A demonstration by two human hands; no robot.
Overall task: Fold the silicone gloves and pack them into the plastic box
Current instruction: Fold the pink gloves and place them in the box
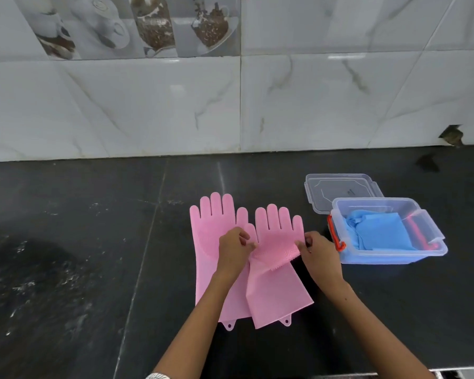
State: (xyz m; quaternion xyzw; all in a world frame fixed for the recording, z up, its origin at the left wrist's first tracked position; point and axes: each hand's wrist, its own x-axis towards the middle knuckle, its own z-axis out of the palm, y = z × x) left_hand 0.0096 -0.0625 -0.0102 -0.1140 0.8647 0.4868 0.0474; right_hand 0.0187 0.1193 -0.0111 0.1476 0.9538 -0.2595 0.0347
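Gloves, two pink ones, lie side by side at centre frame on the black counter (pixel 66 242), fingers pointing up the picture, and the right glove (pixel 274 272) overlaps the left glove (pixel 208 236). Left hand (pixel 234 251) and right hand (pixel 319 253) each pinch an edge of the right glove's bristled palm, which bunches between them. Right of centre sits the open plastic box (pixel 389 258) holding folded blue gloves (pixel 378 232), with its lid (pixel 340 191) just behind.
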